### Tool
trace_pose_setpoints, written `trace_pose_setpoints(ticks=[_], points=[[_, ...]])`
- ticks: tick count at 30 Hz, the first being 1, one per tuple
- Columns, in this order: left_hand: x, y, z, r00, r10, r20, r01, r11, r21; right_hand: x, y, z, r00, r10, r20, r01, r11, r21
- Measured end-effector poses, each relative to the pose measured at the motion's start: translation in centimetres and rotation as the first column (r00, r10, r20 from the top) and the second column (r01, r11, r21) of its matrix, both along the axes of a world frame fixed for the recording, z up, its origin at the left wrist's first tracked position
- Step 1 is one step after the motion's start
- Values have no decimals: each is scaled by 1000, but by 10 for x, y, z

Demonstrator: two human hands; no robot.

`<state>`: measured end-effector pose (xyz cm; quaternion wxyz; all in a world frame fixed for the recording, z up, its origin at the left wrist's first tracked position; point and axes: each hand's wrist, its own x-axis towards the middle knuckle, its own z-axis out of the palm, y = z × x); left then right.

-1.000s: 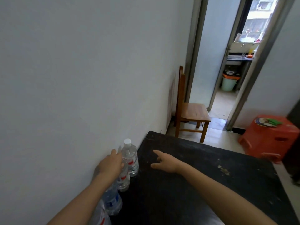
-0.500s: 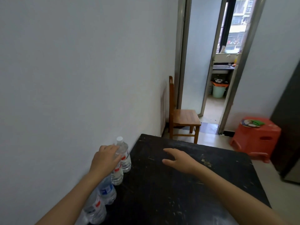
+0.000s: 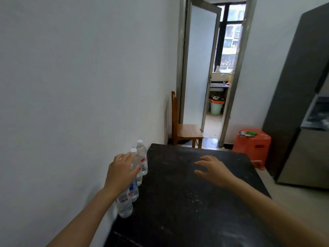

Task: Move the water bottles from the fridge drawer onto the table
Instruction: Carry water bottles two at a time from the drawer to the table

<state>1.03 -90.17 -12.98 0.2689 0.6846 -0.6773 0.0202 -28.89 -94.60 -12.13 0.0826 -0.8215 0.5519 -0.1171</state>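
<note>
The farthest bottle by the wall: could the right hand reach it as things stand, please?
Probably yes: the right hand is open above the table, and nothing stands between it and the farthest bottle.

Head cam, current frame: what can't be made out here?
1. Bottles: head view, left hand covers the middle of the row; count unsure, labels blurred.
2. Left hand on the cap or not: fingers overlap it, unclear.
3. Fridge: cut by the right edge, its inside blurred.
4. Things past the doorway: too small.
</note>
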Motion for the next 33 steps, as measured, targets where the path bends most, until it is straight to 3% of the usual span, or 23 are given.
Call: trace_pose_setpoints(ticks=[3, 16, 23, 33], points=[[8, 37, -11, 997, -80, 23, 81, 996, -30, 5, 50, -9, 999, -46, -12, 46, 999, 4], [-30, 132, -27, 963, -234, -133, 239, 971, 23, -28, 205, -15, 958, -272, -86, 277, 960, 42], [-100, 181, -25, 929, -358, -92, 362, 932, 34, -99, 291, -11, 916, -397, -61, 397, 918, -13], [-243, 303, -33, 840, -532, -104, 539, 840, 65, -220, 476, -26, 846, -531, -47, 533, 843, 77]])
